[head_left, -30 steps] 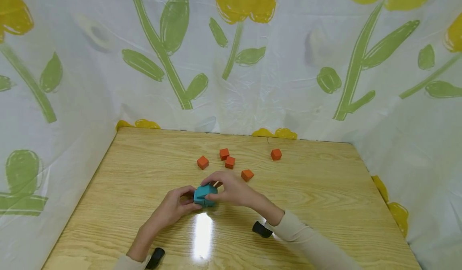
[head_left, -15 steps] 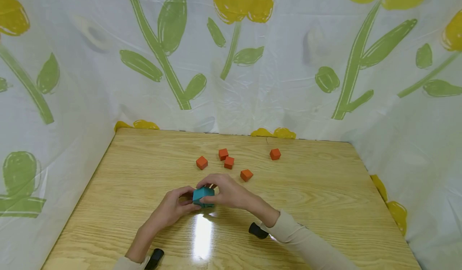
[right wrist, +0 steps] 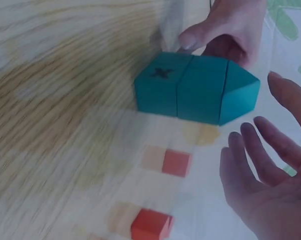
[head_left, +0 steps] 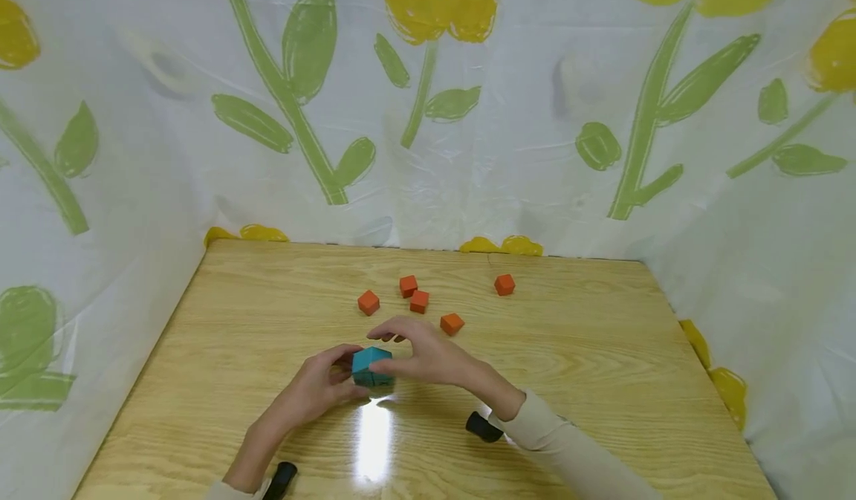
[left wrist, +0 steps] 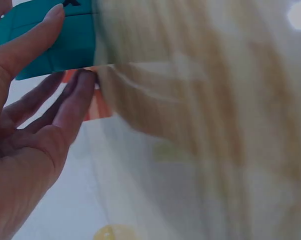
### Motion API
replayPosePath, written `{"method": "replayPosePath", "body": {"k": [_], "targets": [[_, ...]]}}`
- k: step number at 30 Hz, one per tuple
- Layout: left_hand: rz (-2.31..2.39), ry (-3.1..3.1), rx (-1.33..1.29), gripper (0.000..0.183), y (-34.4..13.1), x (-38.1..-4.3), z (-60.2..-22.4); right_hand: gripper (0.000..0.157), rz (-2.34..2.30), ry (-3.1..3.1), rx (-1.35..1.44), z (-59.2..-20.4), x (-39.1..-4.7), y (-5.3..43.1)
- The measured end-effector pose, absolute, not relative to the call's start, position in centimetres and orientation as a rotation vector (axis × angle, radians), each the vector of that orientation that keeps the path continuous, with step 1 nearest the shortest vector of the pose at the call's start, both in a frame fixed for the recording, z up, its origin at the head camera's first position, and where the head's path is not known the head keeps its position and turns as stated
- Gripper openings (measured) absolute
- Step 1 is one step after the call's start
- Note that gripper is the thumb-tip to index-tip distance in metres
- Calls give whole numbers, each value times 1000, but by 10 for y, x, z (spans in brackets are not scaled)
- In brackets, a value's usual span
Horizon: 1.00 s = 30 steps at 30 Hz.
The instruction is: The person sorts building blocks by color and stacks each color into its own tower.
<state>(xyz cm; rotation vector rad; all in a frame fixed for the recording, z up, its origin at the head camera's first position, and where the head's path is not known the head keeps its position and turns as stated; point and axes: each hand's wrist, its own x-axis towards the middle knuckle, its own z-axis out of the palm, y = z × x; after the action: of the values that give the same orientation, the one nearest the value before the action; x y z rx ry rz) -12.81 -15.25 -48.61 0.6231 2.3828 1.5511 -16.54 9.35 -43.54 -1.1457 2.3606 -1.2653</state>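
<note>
Pinching the teal block with thumb and fingers of the left hand, lower middle of the head view. Holding the right hand open just beside it, not gripping. Also spotting five red cubes a bit higher up the frame, scattered on the table btw.

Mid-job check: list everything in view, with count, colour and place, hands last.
Teal block stack: one, teal, three sections visible, in the left hand
X mark: one, black, on the stack's end section
Small blocks: five, red-orange, on the table beyond the hands
Table: one, light wood, under everything
Cloth: sheet count unclear, white with yellow-green flowers, behind and beside the table
Wrist devices: two, black, one near each wrist
Sleeves: two, beige, on the forearms
Left hand: one, holding the stack
Right hand: one, beside the stack, fingers apart from it
</note>
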Motion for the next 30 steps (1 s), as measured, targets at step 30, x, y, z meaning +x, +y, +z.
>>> {"method": "replayPosePath", "body": {"k": [30], "targets": [[1451,2798,889,37,-101,-130,-425,23,-1460,2595,-1143,-425,-161,161]]}}
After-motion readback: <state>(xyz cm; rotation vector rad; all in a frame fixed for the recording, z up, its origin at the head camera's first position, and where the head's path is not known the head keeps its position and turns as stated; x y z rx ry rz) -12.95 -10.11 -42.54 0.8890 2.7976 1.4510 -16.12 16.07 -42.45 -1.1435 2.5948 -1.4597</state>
